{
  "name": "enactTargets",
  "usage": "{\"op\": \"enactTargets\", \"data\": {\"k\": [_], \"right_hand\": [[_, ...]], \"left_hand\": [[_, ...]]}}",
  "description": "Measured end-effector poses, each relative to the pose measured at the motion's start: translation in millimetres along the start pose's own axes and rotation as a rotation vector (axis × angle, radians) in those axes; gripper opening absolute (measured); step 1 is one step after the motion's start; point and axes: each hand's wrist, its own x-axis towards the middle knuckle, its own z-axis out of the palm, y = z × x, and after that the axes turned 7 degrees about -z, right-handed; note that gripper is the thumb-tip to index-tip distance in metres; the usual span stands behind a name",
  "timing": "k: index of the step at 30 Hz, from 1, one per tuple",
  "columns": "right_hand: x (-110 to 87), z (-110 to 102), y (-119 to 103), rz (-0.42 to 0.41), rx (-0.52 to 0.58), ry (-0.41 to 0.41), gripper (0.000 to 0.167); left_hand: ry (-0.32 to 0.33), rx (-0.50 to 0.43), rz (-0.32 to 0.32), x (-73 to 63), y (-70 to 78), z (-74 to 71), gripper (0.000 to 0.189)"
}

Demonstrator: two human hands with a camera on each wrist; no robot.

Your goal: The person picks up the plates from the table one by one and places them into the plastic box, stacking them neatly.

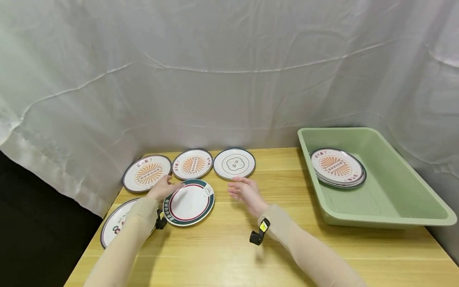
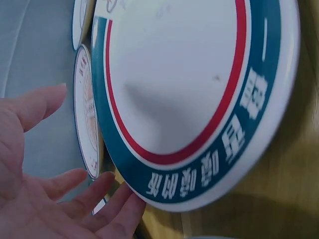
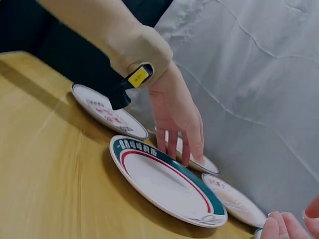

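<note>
A white plate with a green rim and a red ring (image 1: 191, 203) lies on the wooden table. My left hand (image 1: 164, 189) is at its upper left edge, fingers loosely extended. In the left wrist view, the fingertips (image 2: 130, 201) are right at the plate's rim, with the thumb held apart. The right wrist view shows that same hand (image 3: 178, 117) reaching down behind the plate. My right hand (image 1: 247, 194) hovers to the right of the plate, its fingers relaxed and nothing in them.
Behind the green-rimmed plate are two sunburst plates (image 1: 148, 173) (image 1: 192, 164) and a plate with a cloud-shaped outline (image 1: 234, 164). Another plate (image 1: 116, 223) lies partly under my left forearm. At right, a green tub (image 1: 405, 187) holds stacked plates (image 1: 337, 167). A grey curtain (image 1: 229, 99) hangs behind.
</note>
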Motion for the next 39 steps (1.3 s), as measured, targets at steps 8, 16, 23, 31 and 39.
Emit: {"op": "enactTargets", "data": {"k": [8,16,23,31,39], "right_hand": [[3.4,2.6,15.3,0.074,0.033,-0.029,0.045],[5.1,4.6,23.5,0.092,0.033,-0.037,0.047],[2.4,5.5,27.8,0.103,0.009,-0.035,0.047],[5.4,5.0,33.3,0.068,-0.049,-0.029,0.047],[8.1,6.7,34.3,0.000,-0.139,-0.015,0.043]], "left_hand": [[-0.069,0.008,-0.039,4.2,-9.0,-6.3,0.098],[-0.123,0.023,-0.084,4.3,-12.0,-8.9,0.086],[-0.100,0.074,-0.127,2.5,-8.2,-1.8,0.058],[-0.010,0.208,-0.062,8.2,-7.3,5.9,0.060],[0.015,0.243,-0.063,7.8,-5.8,10.1,0.067]]}}
